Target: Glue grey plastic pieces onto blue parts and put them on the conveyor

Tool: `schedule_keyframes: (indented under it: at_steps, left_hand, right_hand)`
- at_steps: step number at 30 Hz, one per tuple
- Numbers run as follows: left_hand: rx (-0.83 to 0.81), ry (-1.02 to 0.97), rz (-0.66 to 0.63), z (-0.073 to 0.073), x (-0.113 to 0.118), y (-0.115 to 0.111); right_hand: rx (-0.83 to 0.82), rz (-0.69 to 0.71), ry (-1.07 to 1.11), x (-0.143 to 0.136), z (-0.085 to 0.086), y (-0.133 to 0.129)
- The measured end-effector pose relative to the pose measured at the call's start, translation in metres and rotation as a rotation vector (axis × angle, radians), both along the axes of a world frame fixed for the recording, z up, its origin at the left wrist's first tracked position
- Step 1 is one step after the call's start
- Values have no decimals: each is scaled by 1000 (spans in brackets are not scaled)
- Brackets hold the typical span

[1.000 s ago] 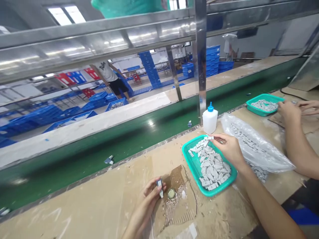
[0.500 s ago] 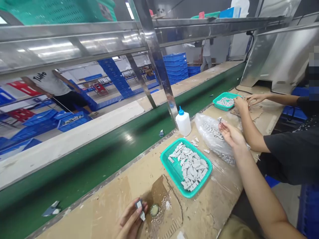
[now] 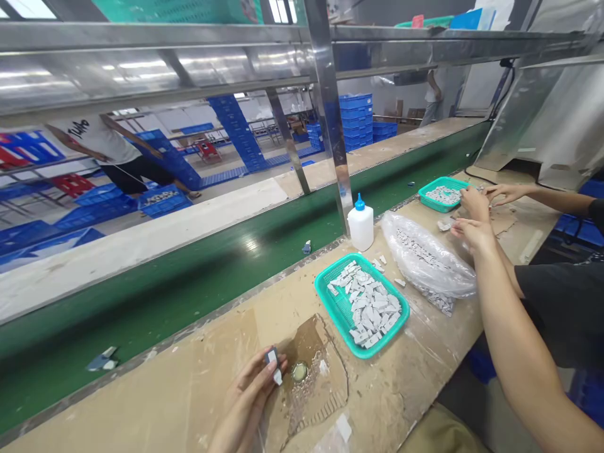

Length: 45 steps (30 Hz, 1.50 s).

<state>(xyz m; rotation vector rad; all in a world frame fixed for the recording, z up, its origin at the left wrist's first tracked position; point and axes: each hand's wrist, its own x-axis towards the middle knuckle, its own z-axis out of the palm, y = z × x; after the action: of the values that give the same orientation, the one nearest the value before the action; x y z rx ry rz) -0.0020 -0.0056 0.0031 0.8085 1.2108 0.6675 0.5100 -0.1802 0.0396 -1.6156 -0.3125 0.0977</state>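
Observation:
My left hand (image 3: 249,391) pinches a small dark-blue and white plastic piece (image 3: 272,360) above the bench, its fingers closed. Just right of it, a small round dish (image 3: 299,372) sits on a wet-looking brown cardboard sheet (image 3: 314,336). My right hand (image 3: 475,234) is stretched far out over the bench, fingertips closed at a small whitish-grey piece (image 3: 444,224), close to a co-worker's hands. Between my hands stands a green basket (image 3: 323,301) of grey-white plastic pieces (image 3: 372,308). A clear plastic bag (image 3: 438,267) of similar pieces lies below my right hand.
A white bottle (image 3: 361,228) with a blue nozzle stands behind the basket. The green conveyor belt (image 3: 212,283) runs along the bench, carrying a few blue-grey pieces (image 3: 102,360). A metal post (image 3: 330,119) rises beside it. The co-worker's hands (image 3: 507,194) are by another green basket (image 3: 427,202).
My right hand has moved farther out and right, towards the co-worker's hands. My left hand keeps its piece near the dish. The view has shifted, and the bag is less covered by my arm.

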Motion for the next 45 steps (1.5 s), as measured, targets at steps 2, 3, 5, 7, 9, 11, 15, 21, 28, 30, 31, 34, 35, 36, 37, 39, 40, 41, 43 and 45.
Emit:
schedule_keyframes:
  at_steps: [2, 3, 5, 7, 9, 11, 15, 21, 28, 30, 31, 34, 35, 36, 37, 39, 40, 41, 43, 45]
  left_hand:
    - [9, -7, 1, 3, 0, 0]
    - [16, -17, 5, 5, -1, 0]
    - [29, -42, 24, 8, -2, 0]
    - [44, -71, 44, 10, -3, 0]
    - [55, -102, 57, 11, -5, 1]
    - [67, -137, 67, 11, -8, 3]
    - [94, -184, 104, 6, -15, 10]
    - [154, -247, 194, -2, -21, 20]
    - [285, -263, 299, -4, -22, 18]
    - [312, -265, 308, -5, -22, 16]
    - [318, -271, 295, -7, -22, 16]
    - [308, -286, 232, -12, -23, 16]
    - [305, -281, 220, -13, -23, 16]
    - [305, -272, 214, -13, -23, 16]
    - [307, -260, 211, -12, -23, 15]
    - [311, -237, 211, -9, -22, 14]
    - [307, -232, 210, -8, -22, 14]
    - [298, -232, 208, -7, -22, 14]
    - [277, -244, 207, -7, -23, 16]
    - [262, -249, 210, -10, -22, 18]
  right_hand:
    - [-62, -14, 32, -9, -1, 1]
    - [-86, -8, 36, -17, 0, 2]
    - [-126, 57, 5, -40, 2, 6]
    - [-173, 192, -48, -72, 5, 13]
    - [-226, 385, -115, -108, 7, 26]
    - [-274, 586, -199, -145, 8, 47]
    - [-389, 902, -417, -202, 7, 107]
    - [-627, 1050, -740, -231, 12, 206]
    - [-772, 1122, -1086, -265, 5, 288]
    - [-801, 1152, -1142, -273, -2, 304]
    - [-825, 1169, -1159, -276, -5, 313]
    - [-871, 1214, -1190, -278, -13, 335]
    - [-877, 1218, -1197, -277, -13, 340]
    - [-877, 1215, -1202, -275, -12, 343]
    - [-872, 1207, -1205, -273, -9, 344]
    - [-852, 1201, -1208, -267, -1, 339]
    - [-841, 1213, -1208, -264, 4, 333]
    - [-834, 1237, -1207, -261, 8, 326]
    - [-836, 1312, -1201, -258, 15, 307]
    - [-863, 1380, -1189, -255, 18, 285]
